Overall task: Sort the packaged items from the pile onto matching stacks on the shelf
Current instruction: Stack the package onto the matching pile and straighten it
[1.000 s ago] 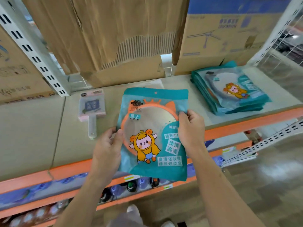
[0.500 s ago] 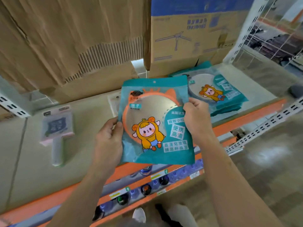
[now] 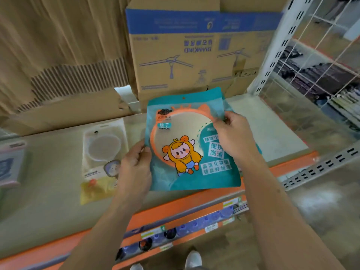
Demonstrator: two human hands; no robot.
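A teal mirror package point(image 3: 187, 145) with an orange round frame and a cartoon figure is held flat over the shelf point(image 3: 48, 201). My left hand point(image 3: 136, 168) grips its left edge, thumb on top. My right hand point(image 3: 233, 137) grips its right edge with curled fingers. The stack of matching teal packages point(image 3: 226, 103) lies under the held one; only a thin teal edge shows at the upper right. A clear package with a round mirror and yellow bottom point(image 3: 103, 158) lies on the shelf to the left. A pink-edged package point(image 3: 10, 164) sits at the far left edge.
Cardboard boxes stand at the back of the shelf, a blue-banded one point(image 3: 194, 45) right behind the package. A white perforated upright point(image 3: 276, 49) and wire mesh point(image 3: 321, 75) bound the right side. The orange shelf rail point(image 3: 175, 209) runs in front, with a lower shelf of small items point(image 3: 169, 232) beneath.
Both hands carried the teal package to the right and further over the shelf; it now covers the teal stack. The view swung right, so the pink package slid to the far left.
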